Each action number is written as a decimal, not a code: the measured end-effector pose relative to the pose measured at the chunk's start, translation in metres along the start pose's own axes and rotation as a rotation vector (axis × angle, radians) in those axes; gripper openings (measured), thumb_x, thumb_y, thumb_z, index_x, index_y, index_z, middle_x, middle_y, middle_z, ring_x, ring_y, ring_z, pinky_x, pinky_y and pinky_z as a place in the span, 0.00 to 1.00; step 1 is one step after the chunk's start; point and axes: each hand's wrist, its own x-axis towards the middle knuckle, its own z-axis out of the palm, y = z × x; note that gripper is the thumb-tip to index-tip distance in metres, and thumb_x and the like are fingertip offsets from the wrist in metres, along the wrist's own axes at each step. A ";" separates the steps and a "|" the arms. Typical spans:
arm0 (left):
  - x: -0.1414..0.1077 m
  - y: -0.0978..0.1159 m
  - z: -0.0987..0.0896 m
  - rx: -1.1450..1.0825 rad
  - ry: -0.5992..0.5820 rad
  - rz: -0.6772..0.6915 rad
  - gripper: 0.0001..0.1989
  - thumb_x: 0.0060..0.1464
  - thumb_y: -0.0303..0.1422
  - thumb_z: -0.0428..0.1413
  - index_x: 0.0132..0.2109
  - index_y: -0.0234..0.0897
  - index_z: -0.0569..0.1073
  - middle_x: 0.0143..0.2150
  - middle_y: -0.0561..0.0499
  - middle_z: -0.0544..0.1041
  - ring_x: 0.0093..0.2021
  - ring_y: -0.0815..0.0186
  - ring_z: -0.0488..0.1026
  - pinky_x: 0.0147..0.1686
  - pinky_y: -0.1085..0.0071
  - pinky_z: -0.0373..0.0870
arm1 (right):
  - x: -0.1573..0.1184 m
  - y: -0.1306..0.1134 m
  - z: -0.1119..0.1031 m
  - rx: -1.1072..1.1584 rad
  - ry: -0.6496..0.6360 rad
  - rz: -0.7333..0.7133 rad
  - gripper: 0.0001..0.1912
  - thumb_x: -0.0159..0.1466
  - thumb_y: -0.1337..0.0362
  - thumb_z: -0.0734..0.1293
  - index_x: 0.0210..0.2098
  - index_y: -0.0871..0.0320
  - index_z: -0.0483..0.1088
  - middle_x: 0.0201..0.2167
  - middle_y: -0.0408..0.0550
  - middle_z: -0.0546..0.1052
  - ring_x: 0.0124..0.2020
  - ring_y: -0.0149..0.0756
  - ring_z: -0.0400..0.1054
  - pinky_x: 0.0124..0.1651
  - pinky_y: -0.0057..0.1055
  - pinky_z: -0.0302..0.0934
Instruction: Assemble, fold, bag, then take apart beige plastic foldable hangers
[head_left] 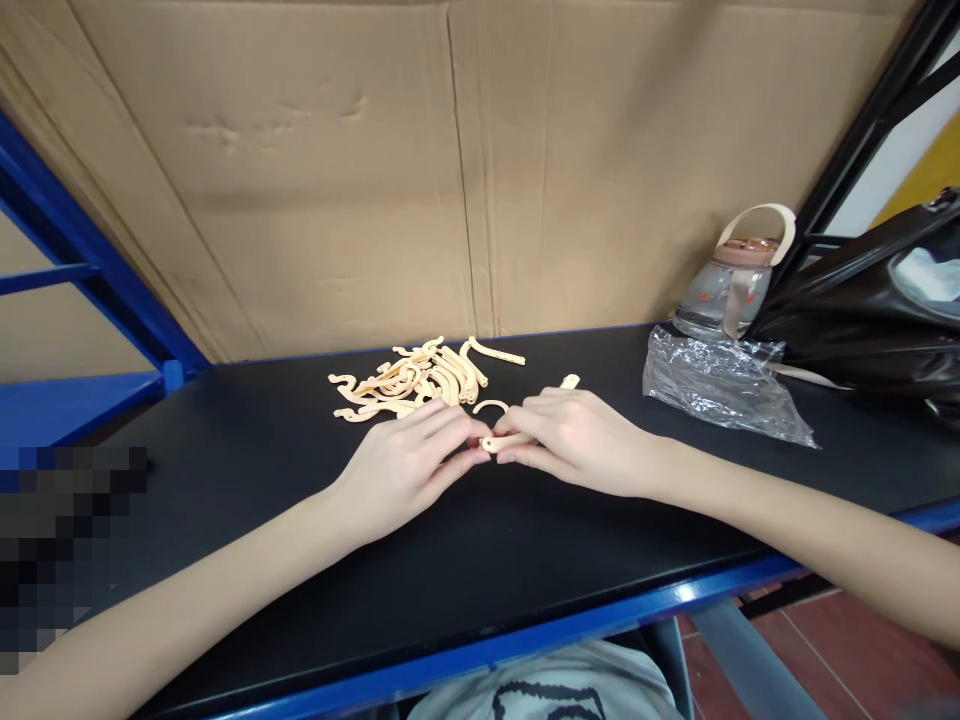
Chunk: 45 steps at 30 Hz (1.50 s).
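My right hand [574, 440] is closed around a cream plastic piece [514, 441] that looks like an arm of a folding clothes hanger. Its rounded near end, with a small hole, sticks out between my fingertips. My left hand [416, 450] pinches at that same end, thumb and fingers drawn together. Beyond the right knuckles a cream tip [570, 381] shows. Just past the fingers curves a thin cream hook [490, 405], its lower part hidden. A loose pile of similar cream pieces [420, 378], some bent and some hooked, lies behind my left hand.
The black tabletop [450, 580] has a blue front edge. On the right lie a crumpled clear plastic bag [724, 390], a clear bottle with a handle [731, 280], and a dark shiny bag [862, 290]. Cardboard [337, 180] stands along the back.
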 end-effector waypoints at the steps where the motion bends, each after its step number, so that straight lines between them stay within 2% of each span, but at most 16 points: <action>1: 0.000 -0.001 0.002 0.014 -0.016 -0.021 0.11 0.66 0.35 0.47 0.47 0.37 0.71 0.42 0.50 0.76 0.42 0.65 0.71 0.41 0.71 0.68 | 0.000 0.004 0.000 -0.019 -0.004 0.032 0.15 0.71 0.57 0.58 0.41 0.61 0.70 0.32 0.49 0.77 0.33 0.38 0.71 0.36 0.32 0.57; 4: -0.001 -0.007 0.012 0.049 -0.081 -0.022 0.17 0.66 0.36 0.45 0.59 0.36 0.66 0.57 0.46 0.72 0.58 0.60 0.65 0.56 0.63 0.64 | 0.001 0.014 0.001 -0.012 -0.042 0.173 0.11 0.70 0.59 0.60 0.42 0.60 0.67 0.33 0.49 0.77 0.34 0.39 0.72 0.34 0.30 0.56; 7: -0.003 -0.011 0.018 0.031 -0.176 0.003 0.19 0.68 0.34 0.42 0.62 0.39 0.64 0.63 0.48 0.66 0.64 0.59 0.59 0.62 0.59 0.58 | 0.001 0.021 0.001 -0.006 -0.089 0.309 0.09 0.69 0.60 0.61 0.45 0.58 0.66 0.30 0.44 0.77 0.31 0.38 0.72 0.30 0.28 0.52; 11: -0.003 -0.012 0.018 -0.060 -0.253 -0.025 0.15 0.67 0.33 0.43 0.54 0.38 0.70 0.58 0.48 0.70 0.59 0.60 0.65 0.58 0.62 0.63 | 0.000 0.020 0.003 -0.027 -0.137 0.396 0.09 0.69 0.60 0.60 0.46 0.55 0.67 0.28 0.42 0.77 0.31 0.39 0.72 0.29 0.28 0.48; 15: -0.001 -0.009 0.017 -0.169 -0.264 -0.059 0.11 0.66 0.30 0.43 0.43 0.36 0.70 0.51 0.46 0.72 0.51 0.62 0.68 0.50 0.65 0.66 | 0.000 0.012 0.007 0.041 -0.211 0.353 0.09 0.68 0.59 0.60 0.44 0.54 0.68 0.27 0.42 0.77 0.31 0.38 0.72 0.28 0.28 0.47; 19: -0.001 -0.010 0.020 -0.242 -0.237 -0.111 0.10 0.66 0.29 0.43 0.40 0.38 0.69 0.51 0.49 0.70 0.51 0.63 0.66 0.50 0.66 0.63 | 0.000 0.006 0.011 0.071 -0.227 0.305 0.10 0.68 0.59 0.60 0.46 0.54 0.68 0.29 0.43 0.77 0.31 0.39 0.73 0.28 0.28 0.47; 22: -0.002 -0.011 0.020 -0.106 -0.169 -0.107 0.06 0.65 0.32 0.48 0.43 0.38 0.69 0.49 0.48 0.71 0.50 0.61 0.66 0.48 0.64 0.62 | 0.000 0.004 0.013 0.079 -0.223 0.300 0.10 0.68 0.59 0.61 0.45 0.54 0.67 0.31 0.43 0.78 0.31 0.38 0.73 0.28 0.28 0.47; 25: -0.002 -0.012 0.018 0.129 -0.118 -0.112 0.09 0.62 0.38 0.53 0.42 0.35 0.70 0.41 0.47 0.73 0.43 0.59 0.67 0.42 0.63 0.62 | 0.000 0.004 0.013 0.087 -0.230 0.300 0.08 0.68 0.59 0.61 0.42 0.55 0.68 0.32 0.43 0.78 0.31 0.38 0.72 0.28 0.28 0.47; 28: -0.001 -0.011 0.017 0.295 -0.128 -0.082 0.12 0.63 0.38 0.51 0.36 0.34 0.71 0.36 0.47 0.73 0.39 0.58 0.68 0.39 0.63 0.60 | 0.001 0.004 0.012 0.094 -0.240 0.307 0.08 0.68 0.59 0.61 0.41 0.55 0.68 0.31 0.43 0.78 0.31 0.37 0.72 0.28 0.28 0.46; 31: -0.001 -0.009 0.017 0.334 -0.166 -0.089 0.12 0.64 0.35 0.49 0.38 0.34 0.73 0.36 0.47 0.74 0.39 0.58 0.69 0.39 0.63 0.59 | 0.001 0.005 0.012 0.101 -0.242 0.305 0.07 0.68 0.60 0.61 0.41 0.55 0.68 0.32 0.43 0.78 0.31 0.37 0.72 0.28 0.28 0.46; 35: -0.001 -0.005 0.014 0.178 -0.227 -0.178 0.10 0.64 0.34 0.49 0.39 0.35 0.73 0.37 0.49 0.74 0.40 0.60 0.69 0.40 0.63 0.60 | 0.001 0.006 0.013 0.099 -0.240 0.296 0.08 0.68 0.60 0.60 0.41 0.55 0.68 0.32 0.43 0.78 0.31 0.36 0.71 0.27 0.27 0.45; 40: 0.000 -0.004 0.010 -0.082 -0.204 -0.355 0.07 0.58 0.36 0.55 0.35 0.38 0.72 0.35 0.53 0.74 0.39 0.61 0.69 0.43 0.64 0.61 | 0.001 0.005 0.012 0.121 -0.220 0.274 0.11 0.70 0.60 0.57 0.42 0.55 0.69 0.28 0.42 0.76 0.29 0.34 0.70 0.27 0.27 0.45; 45: 0.002 -0.005 0.006 -0.359 -0.162 -0.591 0.08 0.55 0.38 0.56 0.32 0.39 0.70 0.30 0.56 0.73 0.31 0.66 0.68 0.32 0.70 0.62 | 0.000 0.002 0.011 0.138 -0.189 0.264 0.08 0.68 0.64 0.60 0.43 0.56 0.69 0.30 0.42 0.76 0.29 0.33 0.70 0.29 0.27 0.49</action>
